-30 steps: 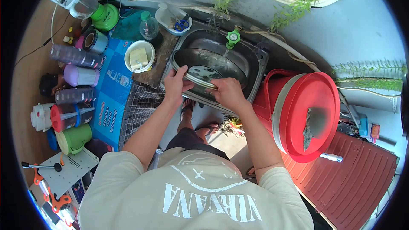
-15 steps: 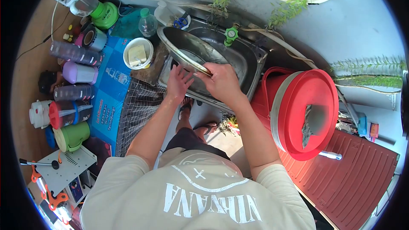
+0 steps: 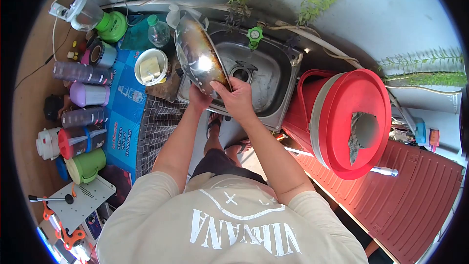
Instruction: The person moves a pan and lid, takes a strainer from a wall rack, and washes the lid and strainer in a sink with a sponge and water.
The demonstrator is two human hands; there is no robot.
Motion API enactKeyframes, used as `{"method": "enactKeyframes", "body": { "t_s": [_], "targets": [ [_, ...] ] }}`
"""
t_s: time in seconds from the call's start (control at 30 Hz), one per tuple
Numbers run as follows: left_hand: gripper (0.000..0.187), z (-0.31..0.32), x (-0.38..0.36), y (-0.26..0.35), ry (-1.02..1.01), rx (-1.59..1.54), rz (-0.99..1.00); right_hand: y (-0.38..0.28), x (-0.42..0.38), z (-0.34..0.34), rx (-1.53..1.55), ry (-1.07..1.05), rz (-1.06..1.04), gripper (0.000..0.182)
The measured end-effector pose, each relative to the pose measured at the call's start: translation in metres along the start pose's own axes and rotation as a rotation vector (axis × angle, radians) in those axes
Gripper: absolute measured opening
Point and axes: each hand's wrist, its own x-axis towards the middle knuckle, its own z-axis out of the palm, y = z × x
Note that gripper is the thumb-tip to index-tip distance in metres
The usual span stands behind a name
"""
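A wide round metal bowl (image 3: 198, 51) stands steeply tilted over the left side of the sink, its shiny, brown-stained outside facing me. My right hand (image 3: 236, 100) is closed on the lower right of its rim, thumb against the outer surface. At the bottom edge, my left hand (image 3: 199, 99) meets the bowl, with its fingers hidden behind the metal. Below and to the right lies the steel sink (image 3: 271, 90), whose drain (image 3: 241, 73) is in sight. A green-handled tap (image 3: 254, 36) is at the sink's back edge.
Left of the bowl are a white tub (image 3: 151, 67) with a pale block inside and a plastic bottle (image 3: 159, 30). Cups and a blender (image 3: 112, 26) line the far left. A large red bucket (image 3: 337, 122) stands close on the right, beside a ridged red-brown surface (image 3: 415, 190).
The bowl has turned from showing its inside to showing its stained outside. My left hand, earlier spread beside the rim, is now against its lower edge. My right hand has moved left and down.
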Motion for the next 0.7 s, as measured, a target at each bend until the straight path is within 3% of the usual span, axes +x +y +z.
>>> {"method": "enactKeyframes", "body": {
  "t_s": [0.23, 0.3, 0.37, 0.43, 0.47, 0.53, 0.7],
  "targets": [
    [0.039, 0.012, -0.026, 0.014, -0.037, 0.056, 0.088, 0.026, -0.005, 0.006, 0.415, 0.152, 0.063, 0.018],
    [0.038, 0.007, -0.032, 0.020, 0.172, 0.063, 0.073, 0.036, -0.013, 0.004, 0.515, 0.156, 0.153, 0.019],
    [0.038, -0.006, -0.042, 0.025, 0.181, 0.052, 0.048, 0.035, -0.021, 0.005, 0.585, 0.188, 0.170, 0.021],
    [0.034, -0.047, -0.042, 0.031, 0.352, 0.053, 0.070, 0.035, -0.029, 0.006, 0.655, 0.217, 0.190, 0.022],
    [0.034, -0.049, -0.049, 0.034, 0.354, 0.056, 0.070, 0.035, -0.032, 0.004, 0.684, 0.233, 0.220, 0.025],
    [0.025, -0.054, -0.063, 0.038, 0.545, 0.127, 0.060, 0.039, -0.040, -0.001, 0.718, 0.251, 0.248, 0.027],
    [0.013, -0.050, -0.079, 0.048, 0.660, 0.190, 0.056, 0.062, -0.061, -0.029, 0.840, 0.278, 0.474, 0.029]
  ]
}}
